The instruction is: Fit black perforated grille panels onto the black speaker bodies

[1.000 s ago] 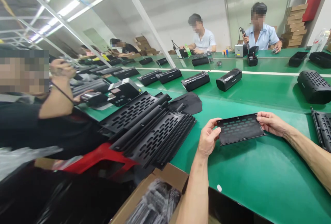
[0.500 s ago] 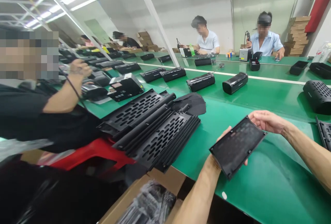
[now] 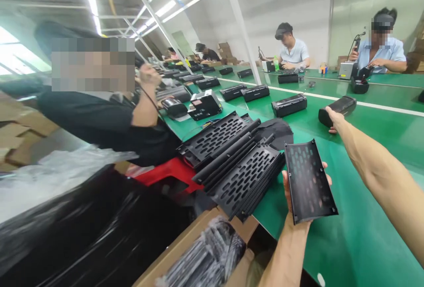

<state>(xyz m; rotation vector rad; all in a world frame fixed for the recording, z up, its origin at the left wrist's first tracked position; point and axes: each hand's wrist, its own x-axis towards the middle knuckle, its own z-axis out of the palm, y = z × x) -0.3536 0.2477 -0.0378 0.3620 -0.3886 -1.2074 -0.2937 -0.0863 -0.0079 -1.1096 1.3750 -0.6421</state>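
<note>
Green belting (image 3: 351, 238) covers a long workbench under strip lights, with people seated along both sides.

The perforated panel (image 3: 309, 183), a flat black plate with rows of slots, is off the bench. The left hand (image 3: 287, 201) alone carries it, thumb along one long edge and fingertips curling round the opposite one, so the plate is clamped edgewise across the palm. It stands nearly on end with its slotted face toward the camera, probably because one hand can steady it that way.

The right hand (image 3: 332, 117) is stretched far beyond that grip to the end of a black cylinder housing (image 3: 339, 107) lying on the belt. It touches the housing, but I cannot tell whether the fingers have closed on it.

Just left of the held plate lies a fanned stack of slotted panels (image 3: 236, 163), with a dark cloth (image 3: 278, 129) beyond it. Below the grip is an open cardboard box (image 3: 198, 245) of bagged parts. Further left, a co-worker's black sleeve (image 3: 109, 121) leans over the bench.

Half a second ago both hands shared the panel, which lay tilted between them. Now the right hand has left it and gone forward, the plate has swung upright, and the view has turned left.
</note>
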